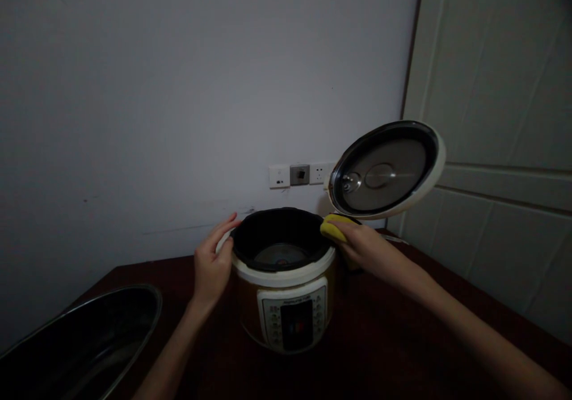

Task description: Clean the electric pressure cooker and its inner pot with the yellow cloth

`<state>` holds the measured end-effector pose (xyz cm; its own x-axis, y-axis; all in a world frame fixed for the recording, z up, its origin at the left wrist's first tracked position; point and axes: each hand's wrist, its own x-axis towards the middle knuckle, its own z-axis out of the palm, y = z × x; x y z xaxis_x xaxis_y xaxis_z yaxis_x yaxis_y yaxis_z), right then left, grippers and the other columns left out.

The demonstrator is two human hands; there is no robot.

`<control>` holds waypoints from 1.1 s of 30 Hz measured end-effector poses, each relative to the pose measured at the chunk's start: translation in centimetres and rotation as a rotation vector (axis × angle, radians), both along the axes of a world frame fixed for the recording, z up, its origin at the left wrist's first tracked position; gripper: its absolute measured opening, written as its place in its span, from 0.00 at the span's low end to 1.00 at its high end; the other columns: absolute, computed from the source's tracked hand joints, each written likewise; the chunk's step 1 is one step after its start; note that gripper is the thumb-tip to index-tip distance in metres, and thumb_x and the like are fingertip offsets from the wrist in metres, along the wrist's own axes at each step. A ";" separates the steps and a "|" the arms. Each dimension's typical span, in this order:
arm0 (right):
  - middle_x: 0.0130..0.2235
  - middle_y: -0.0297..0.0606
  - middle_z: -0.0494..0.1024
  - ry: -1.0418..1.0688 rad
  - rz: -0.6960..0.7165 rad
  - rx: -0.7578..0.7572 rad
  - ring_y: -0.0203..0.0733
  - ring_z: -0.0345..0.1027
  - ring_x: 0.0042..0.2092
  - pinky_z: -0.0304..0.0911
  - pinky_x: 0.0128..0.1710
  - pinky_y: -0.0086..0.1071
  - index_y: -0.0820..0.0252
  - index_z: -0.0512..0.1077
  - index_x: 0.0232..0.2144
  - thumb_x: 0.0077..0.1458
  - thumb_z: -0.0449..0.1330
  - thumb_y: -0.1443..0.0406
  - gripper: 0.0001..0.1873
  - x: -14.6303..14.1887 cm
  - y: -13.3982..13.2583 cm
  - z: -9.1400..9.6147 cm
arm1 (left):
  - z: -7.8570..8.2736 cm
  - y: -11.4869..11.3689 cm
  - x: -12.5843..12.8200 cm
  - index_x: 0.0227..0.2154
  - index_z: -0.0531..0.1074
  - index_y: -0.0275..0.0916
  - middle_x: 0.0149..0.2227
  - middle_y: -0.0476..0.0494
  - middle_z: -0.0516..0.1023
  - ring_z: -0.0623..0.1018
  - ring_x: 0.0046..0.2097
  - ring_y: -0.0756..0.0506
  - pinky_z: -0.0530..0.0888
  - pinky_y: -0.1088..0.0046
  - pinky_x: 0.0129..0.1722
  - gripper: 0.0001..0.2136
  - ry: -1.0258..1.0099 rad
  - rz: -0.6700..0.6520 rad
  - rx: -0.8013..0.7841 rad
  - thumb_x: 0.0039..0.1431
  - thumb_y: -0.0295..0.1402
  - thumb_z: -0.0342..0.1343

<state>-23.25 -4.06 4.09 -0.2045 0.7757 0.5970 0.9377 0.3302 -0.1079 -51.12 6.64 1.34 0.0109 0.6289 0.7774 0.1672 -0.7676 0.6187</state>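
Observation:
A yellow-and-white electric cooker [286, 304] stands on a dark wooden table [402, 340], its black inner cavity showing. Its hinged lid [386, 170] is swung up to the right, shiny inside. My left hand [212, 263] rests against the cooker's left rim, fingers curved around the white edge. My right hand [361, 245] is closed on a yellow sponge [333, 228] pressed at the right rim, just under the lid hinge.
A large dark metal basin [84, 346] sits at the table's left front. A wall socket strip [297, 175] is on the grey wall behind the cooker. A white panelled door [500, 149] stands to the right.

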 end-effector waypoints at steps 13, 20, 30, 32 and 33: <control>0.38 0.40 0.76 -0.019 -0.067 -0.026 0.41 0.69 0.40 0.62 0.39 0.32 0.61 0.71 0.40 0.50 0.50 0.76 0.16 0.8 -1.2 3.9 | -1.6 3.0 0.8 0.34 0.77 0.38 0.46 0.43 0.78 0.74 0.51 0.43 0.66 0.63 0.55 0.13 -0.029 -0.111 -0.087 0.51 0.28 0.48; 0.43 0.46 0.73 -0.328 -0.111 -0.014 0.45 0.65 0.46 0.64 0.44 0.39 0.63 0.67 0.43 0.45 0.50 0.80 0.23 1.2 0.8 1.3 | -2.1 2.9 1.4 0.35 0.77 0.40 0.47 0.45 0.77 0.73 0.51 0.44 0.65 0.63 0.56 0.13 0.007 -0.112 -0.050 0.52 0.29 0.48; 0.50 0.46 0.70 -0.114 0.078 -0.115 0.44 0.64 0.52 0.62 0.51 0.42 0.59 0.62 0.51 0.46 0.50 0.79 0.29 2.5 -0.7 -0.8 | -2.5 2.9 1.7 0.35 0.77 0.40 0.47 0.44 0.77 0.74 0.51 0.44 0.66 0.63 0.55 0.15 0.077 -0.072 0.021 0.53 0.27 0.46; 0.51 0.46 0.70 -0.118 0.089 -0.109 0.43 0.64 0.53 0.62 0.51 0.42 0.59 0.61 0.51 0.46 0.50 0.79 0.28 1.9 -1.4 -0.8 | -2.5 2.9 1.7 0.35 0.77 0.39 0.47 0.44 0.77 0.74 0.51 0.44 0.66 0.63 0.55 0.15 0.081 -0.069 0.024 0.53 0.27 0.45; 0.50 0.45 0.70 -0.121 0.095 -0.105 0.42 0.64 0.53 0.62 0.51 0.41 0.60 0.61 0.51 0.46 0.50 0.79 0.28 1.5 -1.7 -0.8 | -2.5 2.9 1.7 0.35 0.77 0.39 0.47 0.44 0.77 0.74 0.51 0.44 0.66 0.63 0.55 0.15 0.085 -0.069 0.025 0.53 0.27 0.45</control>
<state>-21.73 -5.81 3.33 -0.3453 0.8065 0.4800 0.9112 0.4106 -0.0344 -49.42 9.54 -1.19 0.1205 0.6044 0.7875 0.1645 -0.7945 0.5846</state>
